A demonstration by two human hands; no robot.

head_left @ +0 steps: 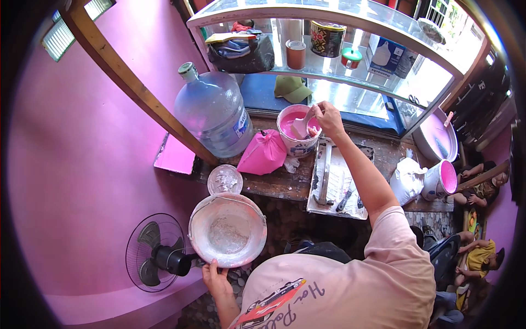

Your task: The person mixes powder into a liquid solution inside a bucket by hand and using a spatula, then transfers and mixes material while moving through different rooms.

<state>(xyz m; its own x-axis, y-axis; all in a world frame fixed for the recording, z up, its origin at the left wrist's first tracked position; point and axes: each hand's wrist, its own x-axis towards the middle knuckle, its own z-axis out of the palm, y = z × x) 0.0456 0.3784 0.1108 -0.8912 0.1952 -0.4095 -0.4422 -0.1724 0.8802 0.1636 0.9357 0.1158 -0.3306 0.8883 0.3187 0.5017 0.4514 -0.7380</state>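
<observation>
My right hand (329, 118) reaches across the bench, its fingers closed on the handle of a pale, flat-bladed scraper (300, 129). The scraper dips into a white bucket of pink paint (303, 147). Down at the left, my left hand (218, 279) grips the near rim of a wide, whitish bucket (200, 225), which is tipped so its inside faces up. Dried pale residue coats its walls and bottom. A knotted pink plastic bag (264, 153) sits just left of the paint bucket. To the right lies a paint tray (359, 164) with a roller and a dark-handled tool.
A large water jug (213, 115) stands on the wooden bench (285, 183). Behind is a glass display case (329, 13). A black fan (156, 252) is beside the whitish bucket. Another pink-paint bucket (435, 181) stands at right. People sit on the far right.
</observation>
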